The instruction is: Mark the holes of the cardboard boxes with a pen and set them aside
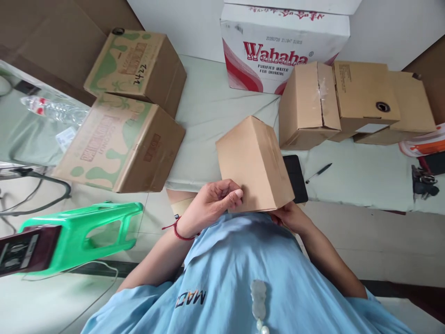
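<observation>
Flanking the carton (241, 167) by its edge: left grip (219, 199) curled together, right grip (291, 216) unreadable, open cloth (201, 95) beyond.

A white wall (187, 28) stands behind the cloth-covered table (201, 116). Pale tiled floor (347, 232) fronts the table; a green stool (74, 227) stands front-left.

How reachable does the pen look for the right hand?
Probably yes: the pen lies uncovered near the right hand, though that hand, partly hidden by the box, may first need to release it.
</observation>
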Demonstrator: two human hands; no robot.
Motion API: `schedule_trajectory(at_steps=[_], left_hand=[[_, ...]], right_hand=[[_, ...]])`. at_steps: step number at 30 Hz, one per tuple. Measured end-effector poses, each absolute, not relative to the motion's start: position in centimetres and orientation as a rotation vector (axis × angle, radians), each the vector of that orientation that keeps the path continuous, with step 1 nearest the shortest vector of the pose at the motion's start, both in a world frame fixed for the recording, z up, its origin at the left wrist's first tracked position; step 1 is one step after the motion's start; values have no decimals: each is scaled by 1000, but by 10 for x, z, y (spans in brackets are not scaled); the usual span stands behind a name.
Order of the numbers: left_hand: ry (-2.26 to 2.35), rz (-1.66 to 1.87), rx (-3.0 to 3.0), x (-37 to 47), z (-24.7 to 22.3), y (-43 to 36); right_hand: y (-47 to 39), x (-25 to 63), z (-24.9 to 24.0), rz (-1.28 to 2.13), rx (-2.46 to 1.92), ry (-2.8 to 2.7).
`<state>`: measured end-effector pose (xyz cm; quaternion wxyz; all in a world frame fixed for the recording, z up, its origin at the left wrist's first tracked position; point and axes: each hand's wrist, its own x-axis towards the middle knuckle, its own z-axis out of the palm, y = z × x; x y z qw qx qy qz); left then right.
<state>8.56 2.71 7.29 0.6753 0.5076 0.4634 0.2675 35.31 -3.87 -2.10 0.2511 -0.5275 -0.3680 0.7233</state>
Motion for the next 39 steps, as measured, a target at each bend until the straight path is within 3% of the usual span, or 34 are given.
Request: schedule_trajectory(at_steps=[6, 13, 20, 29, 34, 39], left_hand=[[1368, 824, 1035, 58, 41, 21], [1385, 740, 738, 47, 0, 9], [1066, 663, 475, 66, -13, -10], [1302, 716, 1124, 68, 21, -20], [1426, 858, 1521, 58, 17, -28], [1367, 927, 1759, 48, 15, -29]], right_hand=[[-33, 375, 0, 1929, -1553, -1070], [-36, 389, 13, 1473, -1651, -927], [-31, 379, 13, 1800, -1747, -1415], [-24, 373, 5, 1797, -1701, -1560], [-25, 370, 0, 1850, -1566, -1339], [-25, 371, 6, 1680, -1388, -1064]])
